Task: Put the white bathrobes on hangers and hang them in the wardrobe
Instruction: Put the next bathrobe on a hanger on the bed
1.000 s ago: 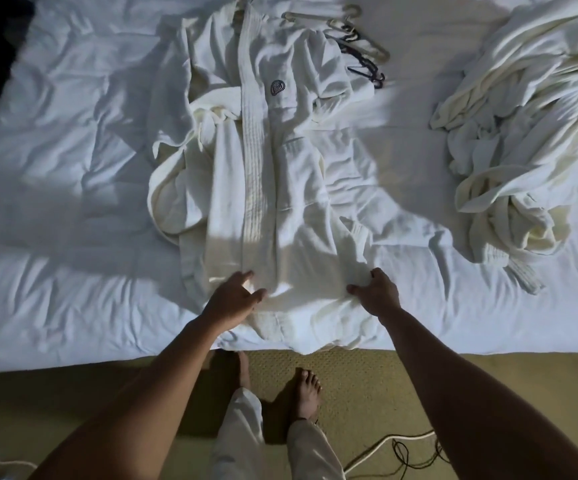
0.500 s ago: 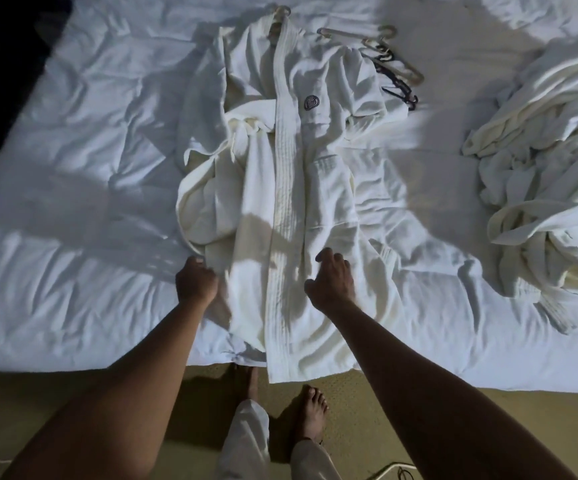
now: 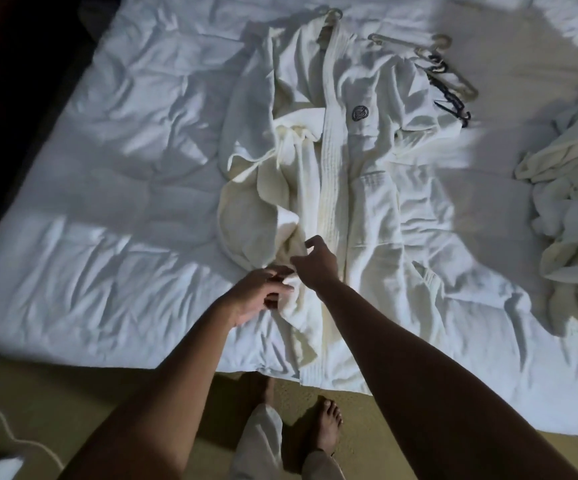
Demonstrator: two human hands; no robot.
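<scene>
Both hands (image 3: 263, 292) now meet (left panel) on bathrobe (image 3: 360, 188).

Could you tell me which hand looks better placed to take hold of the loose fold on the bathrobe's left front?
Probably the left hand: its fingers already touch the fold of the bathrobe. The right hand reaches across the centre band from the other side.

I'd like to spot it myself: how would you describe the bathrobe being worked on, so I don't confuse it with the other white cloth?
Start from the big white bed. In its middle a white bathrobe lies spread flat lengthwise, its hem hanging over the near edge by the person's hands. Unlike the crumpled heap of robes at the right edge, it shows a small dark round emblem on its chest.
</scene>
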